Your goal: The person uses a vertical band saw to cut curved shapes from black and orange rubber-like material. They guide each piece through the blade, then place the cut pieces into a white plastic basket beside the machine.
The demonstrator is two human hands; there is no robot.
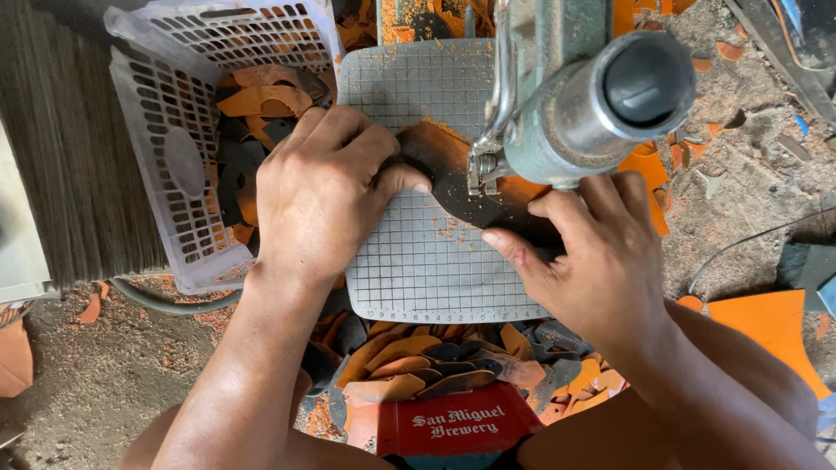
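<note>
Pressing a dark-and-orange sole piece (453, 178) flat on the gridded saw table (418, 261), left hand (318, 196) and right hand (592, 252) grip its edges.

Both hands (322, 196) (592, 252) on dark sole piece (461, 187)

Under both hands lies a matt grey metal plate (418, 261) scored with a fine grid and dusted with orange shavings. The sheet (453, 170) between them looks rubbery, dull black over orange. Left of the left hand (318, 196), a white plastic basket (174, 165), perforated.
</note>
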